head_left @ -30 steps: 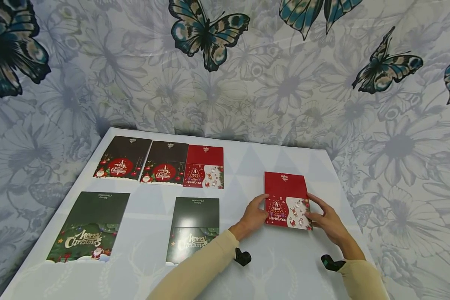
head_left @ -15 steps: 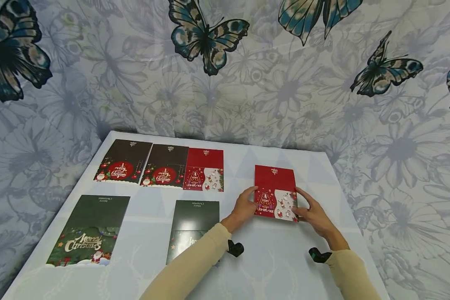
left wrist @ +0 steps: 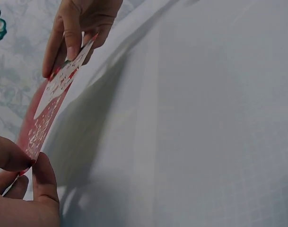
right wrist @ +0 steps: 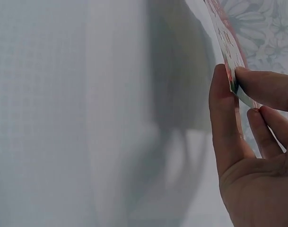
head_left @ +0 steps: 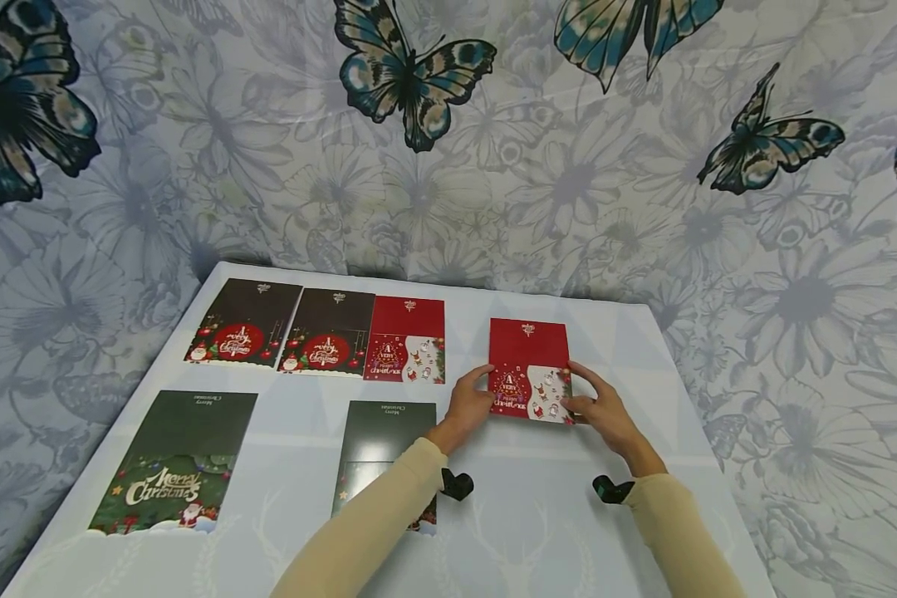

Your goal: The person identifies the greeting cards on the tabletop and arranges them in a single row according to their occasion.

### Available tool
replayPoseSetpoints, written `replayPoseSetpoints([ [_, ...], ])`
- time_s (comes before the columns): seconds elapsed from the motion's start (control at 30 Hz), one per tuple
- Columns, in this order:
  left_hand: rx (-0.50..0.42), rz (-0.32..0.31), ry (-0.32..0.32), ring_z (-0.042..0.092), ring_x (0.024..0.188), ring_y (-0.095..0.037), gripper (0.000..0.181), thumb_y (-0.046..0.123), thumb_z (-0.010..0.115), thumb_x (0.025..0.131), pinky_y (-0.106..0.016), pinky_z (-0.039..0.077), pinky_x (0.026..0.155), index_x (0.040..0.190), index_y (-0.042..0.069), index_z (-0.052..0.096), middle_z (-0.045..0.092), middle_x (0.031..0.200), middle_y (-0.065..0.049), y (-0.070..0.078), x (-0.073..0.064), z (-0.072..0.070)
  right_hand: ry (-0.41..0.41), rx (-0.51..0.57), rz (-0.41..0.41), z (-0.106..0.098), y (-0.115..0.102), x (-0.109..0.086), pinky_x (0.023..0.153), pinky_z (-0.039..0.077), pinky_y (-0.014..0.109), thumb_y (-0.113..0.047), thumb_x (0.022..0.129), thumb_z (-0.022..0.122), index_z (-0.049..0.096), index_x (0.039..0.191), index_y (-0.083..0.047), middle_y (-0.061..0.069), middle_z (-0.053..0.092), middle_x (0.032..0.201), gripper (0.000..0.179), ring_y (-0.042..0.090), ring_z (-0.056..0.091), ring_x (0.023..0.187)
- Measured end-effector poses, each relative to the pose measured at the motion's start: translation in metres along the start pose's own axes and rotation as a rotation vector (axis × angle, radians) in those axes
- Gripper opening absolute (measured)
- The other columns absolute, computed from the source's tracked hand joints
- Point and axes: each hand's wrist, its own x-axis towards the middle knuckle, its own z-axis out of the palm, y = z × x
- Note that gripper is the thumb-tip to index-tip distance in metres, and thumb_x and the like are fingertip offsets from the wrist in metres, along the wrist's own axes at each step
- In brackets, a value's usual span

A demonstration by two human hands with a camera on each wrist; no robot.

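Observation:
A red and white Christmas card, unfolded, is held between both hands at the right half of the table. My left hand pinches its left edge, and my right hand pinches the right edge. In the left wrist view the card is raised off the tabletop and casts a shadow below it. The right wrist view shows thumb and fingers on either side of the card's edge. To the left lies a matching red card, flat on the table.
Two black cards continue the back row leftward. One green card lies at the front left; another green card is partly covered by the left sleeve. The white table meets a butterfly-patterned backdrop behind.
Both hands have carried the red card leftward and slightly toward the back of the table, nearer the matching red card. The other cards stay where they were.

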Motion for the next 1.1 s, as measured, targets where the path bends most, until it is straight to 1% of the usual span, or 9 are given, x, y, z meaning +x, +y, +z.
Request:
replayPoseSetpoints([
  [0.2,-0.01,0.027,0.038,0.061,0.079,-0.013,0.053,-0.009,0.054,0.089,-0.023,0.048,0.071,0.14,0.003,0.056,0.054,0.144,-0.018,0.004,0.005,-0.012,0.023,0.025,-0.014,0.01,-0.013,0.012,0.084,0.059,0.031,-0.016,0.097,0.066,0.033,0.158,-0.025,0.017,0.026,0.162,0.07,0.028,0.062,0.107],
  [0.33,0.004,0.029,0.055,0.056,0.072,-0.012,0.053,-0.008,0.053,0.088,-0.023,0.045,0.068,0.14,0.001,0.057,0.055,0.143,-0.019,0.008,0.008,-0.021,0.028,0.063,-0.014,0.016,-0.018,0.019,0.081,0.058,0.026,-0.013,0.097,0.066,0.038,0.155,-0.021,0.017,0.031,0.159,0.066,0.023,0.063,0.101],
  [0.57,-0.002,0.011,0.078,0.056,0.081,-0.013,0.053,-0.007,0.051,0.091,-0.022,0.043,0.067,0.143,0.002,0.054,0.052,0.146,-0.019,0.009,0.012,-0.033,0.028,0.077,-0.021,0.026,-0.025,0.034,0.079,0.057,0.023,-0.011,0.096,0.066,0.036,0.156,-0.017,0.022,0.033,0.157,0.067,0.018,0.064,0.099],
  [0.77,-0.032,0.002,0.072,0.054,0.071,-0.015,0.054,-0.009,0.049,0.09,-0.022,0.04,0.062,0.143,0.0,0.052,0.049,0.149,-0.021,0.01,0.013,-0.039,0.074,0.056,-0.016,0.032,-0.029,0.042,0.075,0.056,0.02,-0.011,0.096,0.066,0.042,0.153,-0.015,0.023,0.043,0.149,0.062,0.014,0.065,0.091],
  [0.83,-0.025,0.002,0.085,0.056,0.081,-0.018,0.055,-0.009,0.047,0.089,-0.022,0.04,0.067,0.143,0.0,0.053,0.048,0.15,-0.022,0.01,0.013,-0.042,0.087,0.043,-0.02,0.036,-0.031,0.045,0.075,0.055,0.018,-0.011,0.096,0.067,0.046,0.151,-0.014,0.023,0.046,0.147,0.058,0.013,0.065,0.089],
  [0.87,-0.028,0.002,0.089,0.056,0.084,-0.023,0.056,-0.009,0.046,0.088,-0.025,0.039,0.067,0.143,-0.001,0.053,0.046,0.151,-0.022,0.01,0.014,-0.043,0.095,0.032,-0.024,0.038,-0.032,0.046,0.074,0.055,0.018,-0.012,0.096,0.067,0.048,0.149,-0.013,0.023,0.047,0.147,0.057,0.013,0.065,0.088],
  [0.93,-0.019,0.0,0.099,0.058,0.109,-0.029,0.058,-0.009,0.044,0.087,-0.027,0.04,0.076,0.144,0.0,0.052,0.044,0.153,-0.022,0.009,0.014,-0.045,0.11,0.005,-0.028,0.042,-0.034,0.049,0.074,0.054,0.016,-0.013,0.096,0.068,0.051,0.147,-0.013,0.021,0.046,0.149,0.055,0.013,0.064,0.088],
  [1.0,-0.013,-0.009,0.104,0.046,0.134,-0.034,0.059,-0.007,0.044,0.087,-0.031,0.04,0.087,0.145,0.001,0.051,0.042,0.155,-0.021,0.009,0.015,-0.047,0.129,-0.02,-0.024,0.046,-0.037,0.052,0.074,0.053,0.016,-0.014,0.095,0.069,0.053,0.146,-0.013,0.018,0.043,0.152,0.053,0.014,0.064,0.089],
  [1.1,-0.029,-0.024,0.106,0.031,0.148,-0.034,0.06,-0.006,0.045,0.087,-0.038,0.038,0.099,0.146,0.001,0.05,0.038,0.157,-0.021,0.008,0.015,-0.049,0.142,-0.044,-0.012,0.05,-0.039,0.057,0.075,0.052,0.018,-0.014,0.094,0.07,0.055,0.144,-0.014,0.016,0.042,0.154,0.052,0.017,0.065,0.091],
])
